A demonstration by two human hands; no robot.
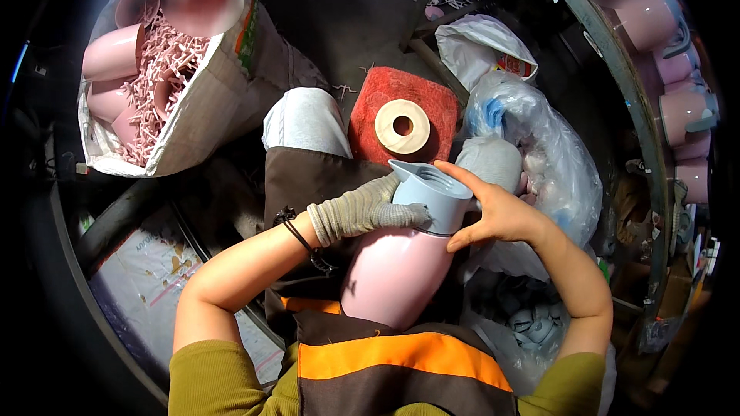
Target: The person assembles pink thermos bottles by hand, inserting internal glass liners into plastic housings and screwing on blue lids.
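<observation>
The left hand (370, 212), in a grey knit glove, had its grip tight on the side of a blue-grey lid (432, 194). The right hand (497, 216) was bare. It was flat against the other side of the lid, with the fingers stretched up along the rim, so it pressed more than it held. The lid sat on top of a pink jug (397, 270). The jug lay tilted in the person's lap, with its bottom end against the orange and brown apron (385, 358).

It looked like the step of fitting the lid onto the jug. The lid seemed to sit on the mouth, but I could not tell if it was all the way down. Next it would likely need an even push or a twist from both hands while the jug was kept from rolling.

Just past the lid lay a red pad (432, 96) with a cream ring (402, 126) on it. At the far left, a big sack (208, 119) held more pink jugs and pink scraps. Clear plastic bags (547, 154) were piled at the right.
</observation>
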